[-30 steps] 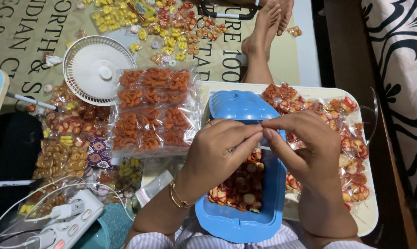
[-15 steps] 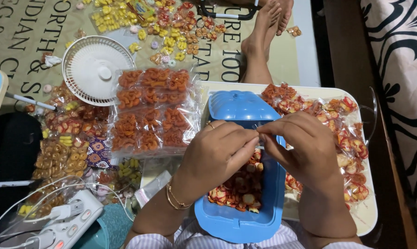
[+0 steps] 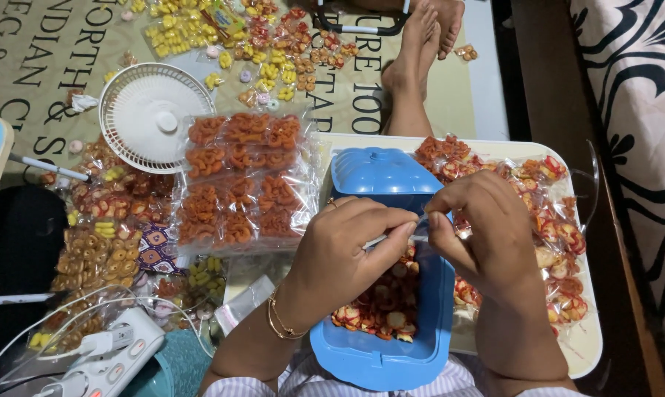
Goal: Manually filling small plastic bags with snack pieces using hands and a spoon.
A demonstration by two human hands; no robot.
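Head view, looking down at two bare hands held close together over a blue plastic box [image 3: 380,345] in the person's lap. Left hand [image 3: 347,246] and right hand [image 3: 487,231] meet fingertip to fingertip above the box's far half, each pinching narrowly on a small clear packet [image 3: 419,229] stretched between them; what the packet holds is too small to tell. Below the hands, the open box holds loose red-and-yellow ring-shaped pieces [image 3: 384,301]. Its blue lid [image 3: 380,170] stands hinged up at the box's far end, just beyond the fingers. A cream tray [image 3: 586,345] carries the box, and clear packets of the same red pieces [image 3: 560,235] lie piled along the tray's right side. Overlapping the tray's left edge, a sheet of joined packets with orange pieces [image 3: 241,180] rests on the floor mat. Beyond that lie a small white fan [image 3: 152,114], more scattered packets, and a white power strip [image 3: 105,353] near the bottom left corner.
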